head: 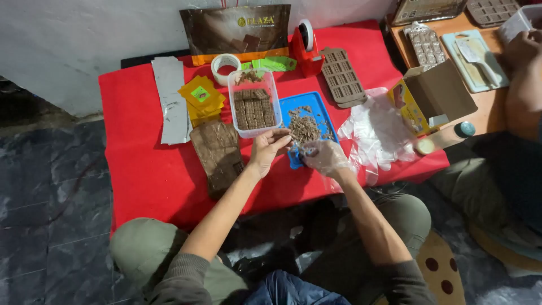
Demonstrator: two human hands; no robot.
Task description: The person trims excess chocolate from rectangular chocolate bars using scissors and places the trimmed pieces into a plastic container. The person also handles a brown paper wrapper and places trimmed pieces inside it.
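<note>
My left hand (265, 151) is bare and rests at the near corner of a clear plastic tub (254, 103) filled with small brown chocolate bars; its fingers curl around a small brown piece. My right hand (324, 156) wears a thin clear plastic glove and hovers over the near edge of a blue tray (324, 113) that holds a heap of chopped chocolate (305, 127). The two hands almost touch. A large brown chocolate slab (217, 152) in clear wrap lies left of my left hand.
On the red cloth (147, 169) lie a silver foil strip (171, 99), yellow wrappers (201, 99), a tape roll (224, 64), a red tape dispenser (306, 48), a brown mould (342, 76), loose plastic gloves (381, 133) and an open cardboard box (437, 93). Another person's arm (522, 85) is at right.
</note>
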